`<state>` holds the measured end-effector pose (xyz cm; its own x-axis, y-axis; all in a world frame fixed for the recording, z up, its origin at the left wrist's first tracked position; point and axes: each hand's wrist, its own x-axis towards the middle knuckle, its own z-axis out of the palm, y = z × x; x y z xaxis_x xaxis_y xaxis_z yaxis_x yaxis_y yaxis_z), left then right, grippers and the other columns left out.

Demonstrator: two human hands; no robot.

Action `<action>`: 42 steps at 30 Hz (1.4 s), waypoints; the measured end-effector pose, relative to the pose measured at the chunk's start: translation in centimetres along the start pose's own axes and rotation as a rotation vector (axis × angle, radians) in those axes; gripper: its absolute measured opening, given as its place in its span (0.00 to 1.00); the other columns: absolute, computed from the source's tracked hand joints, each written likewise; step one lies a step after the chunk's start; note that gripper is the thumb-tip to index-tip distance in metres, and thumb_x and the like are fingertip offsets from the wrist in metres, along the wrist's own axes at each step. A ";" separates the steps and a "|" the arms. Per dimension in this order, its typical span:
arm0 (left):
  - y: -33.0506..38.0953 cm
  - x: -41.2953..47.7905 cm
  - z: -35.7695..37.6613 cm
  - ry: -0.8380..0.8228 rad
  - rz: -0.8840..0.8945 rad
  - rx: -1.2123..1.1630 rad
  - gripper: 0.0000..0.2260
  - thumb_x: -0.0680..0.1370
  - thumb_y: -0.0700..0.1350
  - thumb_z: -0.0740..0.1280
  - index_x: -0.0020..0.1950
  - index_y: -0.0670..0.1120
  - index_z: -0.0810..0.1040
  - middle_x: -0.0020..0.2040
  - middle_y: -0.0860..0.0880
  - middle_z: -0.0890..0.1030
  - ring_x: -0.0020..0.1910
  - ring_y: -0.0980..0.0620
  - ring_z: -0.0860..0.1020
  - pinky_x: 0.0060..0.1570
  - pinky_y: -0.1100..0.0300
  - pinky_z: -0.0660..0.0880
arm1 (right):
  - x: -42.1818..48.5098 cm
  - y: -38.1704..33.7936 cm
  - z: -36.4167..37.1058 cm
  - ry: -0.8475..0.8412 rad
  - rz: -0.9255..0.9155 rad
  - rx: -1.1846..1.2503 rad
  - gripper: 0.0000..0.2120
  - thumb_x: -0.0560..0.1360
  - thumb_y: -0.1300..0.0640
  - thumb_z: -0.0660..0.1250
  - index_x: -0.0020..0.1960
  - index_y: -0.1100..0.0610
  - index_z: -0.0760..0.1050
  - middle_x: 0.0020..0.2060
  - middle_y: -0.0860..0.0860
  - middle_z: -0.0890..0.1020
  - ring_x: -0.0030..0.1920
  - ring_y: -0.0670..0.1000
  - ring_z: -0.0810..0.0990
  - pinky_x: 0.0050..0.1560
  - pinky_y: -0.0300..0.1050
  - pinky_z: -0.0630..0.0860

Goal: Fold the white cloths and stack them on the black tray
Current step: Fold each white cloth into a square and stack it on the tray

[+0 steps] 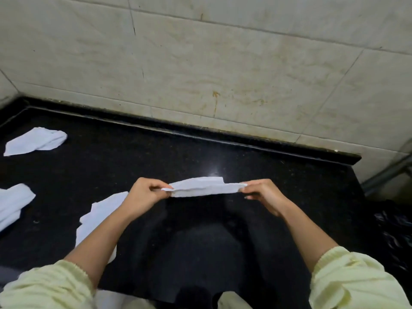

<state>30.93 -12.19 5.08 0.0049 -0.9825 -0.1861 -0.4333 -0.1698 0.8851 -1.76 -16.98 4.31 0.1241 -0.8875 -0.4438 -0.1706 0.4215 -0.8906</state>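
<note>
White cloth [204,186] mid-frame looks light and floppy, so left hand [145,192] and right hand [264,194] pinching its ends seems right.

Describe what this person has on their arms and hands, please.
Loose pale yellow sleeves with gathered cuffs: the left sleeve and right sleeve stop short of the wrists, leaving forearms bare. The left hand and right hand wear no gloves, and no rings or watch show.

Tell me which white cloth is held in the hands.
The cloth pinched between left hand and right hand; the others lie loose on the counter.
</note>
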 end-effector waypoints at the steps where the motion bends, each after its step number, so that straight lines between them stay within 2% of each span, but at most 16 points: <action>1: -0.8 -1.0 0.6 -0.013 -0.051 -0.024 0.10 0.70 0.38 0.74 0.37 0.54 0.86 0.37 0.51 0.85 0.40 0.55 0.82 0.47 0.59 0.76 | -0.3 1.0 -0.3 -0.037 0.034 -0.038 0.07 0.70 0.69 0.70 0.44 0.62 0.84 0.42 0.53 0.86 0.46 0.49 0.82 0.46 0.39 0.75; 2: -1.5 -1.8 1.0 -0.033 -0.099 -0.056 0.05 0.68 0.41 0.75 0.37 0.51 0.86 0.36 0.48 0.85 0.39 0.53 0.81 0.47 0.56 0.77 | -0.6 1.8 -0.4 -0.069 0.064 -0.068 0.06 0.69 0.69 0.70 0.43 0.62 0.85 0.41 0.53 0.86 0.45 0.49 0.82 0.46 0.39 0.76; 3: -2.2 -2.8 1.6 -0.052 -0.141 -0.073 0.04 0.65 0.46 0.74 0.38 0.48 0.85 0.35 0.46 0.84 0.38 0.52 0.80 0.46 0.53 0.76 | -0.8 2.6 -0.5 -0.099 0.094 -0.092 0.05 0.69 0.69 0.70 0.41 0.63 0.84 0.39 0.54 0.85 0.44 0.49 0.82 0.45 0.38 0.76; 5: -4.0 -4.2 2.8 -0.086 -0.227 -0.085 0.14 0.62 0.50 0.73 0.38 0.40 0.83 0.34 0.43 0.80 0.37 0.49 0.77 0.44 0.54 0.74 | -1.3 4.0 -0.6 -0.147 0.148 -0.142 0.05 0.68 0.69 0.71 0.37 0.63 0.84 0.36 0.55 0.83 0.42 0.50 0.81 0.43 0.38 0.77; 6: -4.7 -4.8 3.3 -0.101 -0.257 -0.092 0.14 0.63 0.48 0.73 0.39 0.37 0.82 0.34 0.43 0.79 0.37 0.49 0.77 0.43 0.55 0.74 | -1.6 4.6 -0.6 -0.170 0.175 -0.169 0.04 0.68 0.69 0.71 0.37 0.63 0.84 0.36 0.56 0.82 0.41 0.50 0.81 0.44 0.39 0.77; 8: -5.9 -5.6 4.2 -0.117 -0.318 -0.104 0.08 0.70 0.40 0.72 0.38 0.35 0.80 0.35 0.44 0.79 0.39 0.50 0.78 0.43 0.57 0.76 | -2.1 5.6 -0.4 -0.221 0.221 -0.234 0.03 0.69 0.67 0.71 0.38 0.63 0.84 0.37 0.56 0.82 0.41 0.50 0.80 0.43 0.40 0.76; 10: -6.5 -5.9 4.8 -0.099 -0.371 -0.116 0.07 0.73 0.36 0.70 0.35 0.37 0.78 0.35 0.46 0.77 0.40 0.51 0.78 0.45 0.57 0.79 | -2.2 6.4 -0.2 -0.241 0.247 -0.314 0.03 0.69 0.63 0.72 0.37 0.61 0.84 0.37 0.54 0.83 0.41 0.48 0.80 0.41 0.39 0.75; 12: -7.0 -6.0 5.0 -0.082 -0.403 -0.162 0.07 0.73 0.36 0.69 0.36 0.40 0.78 0.36 0.45 0.75 0.40 0.52 0.77 0.46 0.56 0.80 | -1.9 6.9 0.1 -0.226 0.238 -0.340 0.05 0.70 0.62 0.72 0.35 0.59 0.84 0.35 0.52 0.82 0.39 0.47 0.79 0.39 0.39 0.74; 14: -7.1 -5.7 4.9 -0.065 -0.429 -0.215 0.08 0.74 0.38 0.69 0.35 0.42 0.77 0.35 0.46 0.73 0.39 0.53 0.76 0.47 0.55 0.82 | -1.4 7.0 0.6 -0.180 0.201 -0.333 0.05 0.71 0.60 0.72 0.38 0.60 0.84 0.35 0.52 0.82 0.38 0.47 0.79 0.38 0.39 0.73; 17: -7.0 -4.6 4.8 -0.006 -0.427 -0.257 0.09 0.75 0.41 0.71 0.35 0.41 0.80 0.33 0.49 0.77 0.38 0.54 0.78 0.43 0.60 0.81 | -0.3 7.1 1.4 -0.081 0.119 -0.321 0.04 0.72 0.60 0.72 0.41 0.62 0.83 0.33 0.49 0.82 0.36 0.44 0.79 0.33 0.34 0.72; 19: -7.0 -3.7 4.8 0.071 -0.417 -0.265 0.08 0.75 0.42 0.71 0.38 0.40 0.82 0.32 0.51 0.80 0.37 0.54 0.79 0.40 0.62 0.79 | 0.5 7.1 2.0 -0.015 0.063 -0.315 0.05 0.74 0.60 0.72 0.40 0.60 0.83 0.33 0.48 0.82 0.36 0.45 0.79 0.34 0.33 0.72; 21: -7.2 -2.8 4.8 0.131 -0.427 -0.272 0.07 0.75 0.42 0.71 0.38 0.42 0.82 0.31 0.52 0.80 0.36 0.54 0.79 0.38 0.62 0.78 | 1.7 7.1 2.7 0.028 0.004 -0.361 0.06 0.75 0.58 0.71 0.39 0.56 0.82 0.35 0.49 0.82 0.38 0.46 0.80 0.38 0.36 0.73; 25: -7.8 -1.1 5.0 0.193 -0.459 -0.225 0.11 0.75 0.45 0.72 0.35 0.42 0.80 0.34 0.46 0.78 0.37 0.51 0.77 0.34 0.61 0.76 | 3.6 7.0 4.0 0.097 -0.032 -0.503 0.06 0.77 0.55 0.67 0.43 0.56 0.79 0.39 0.50 0.81 0.40 0.46 0.78 0.37 0.34 0.69; 30: -8.2 0.6 4.8 0.214 -0.482 -0.132 0.08 0.75 0.47 0.71 0.41 0.42 0.82 0.39 0.41 0.82 0.38 0.48 0.79 0.32 0.59 0.77 | 5.1 6.8 4.7 0.153 -0.004 -0.591 0.08 0.79 0.54 0.64 0.48 0.57 0.78 0.40 0.50 0.80 0.40 0.46 0.76 0.33 0.33 0.67; 39: -8.7 1.8 5.0 0.216 -0.484 0.018 0.07 0.75 0.48 0.71 0.43 0.45 0.80 0.38 0.45 0.82 0.36 0.48 0.81 0.31 0.56 0.80 | 5.8 6.9 5.5 0.209 0.017 -0.646 0.09 0.79 0.54 0.64 0.48 0.59 0.77 0.35 0.50 0.78 0.37 0.47 0.75 0.34 0.37 0.71; 42: -8.8 1.9 5.0 0.214 -0.461 0.160 0.09 0.75 0.52 0.70 0.45 0.46 0.79 0.36 0.48 0.81 0.34 0.50 0.80 0.37 0.54 0.80 | 5.7 7.0 5.7 0.224 0.010 -0.673 0.08 0.78 0.54 0.65 0.47 0.59 0.75 0.34 0.49 0.76 0.38 0.49 0.76 0.38 0.44 0.74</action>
<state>30.30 -12.14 -5.20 0.4041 -0.8049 -0.4345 -0.4748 -0.5906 0.6524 3.28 -18.02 -5.01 -0.0728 -0.9315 -0.3564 -0.7465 0.2879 -0.5998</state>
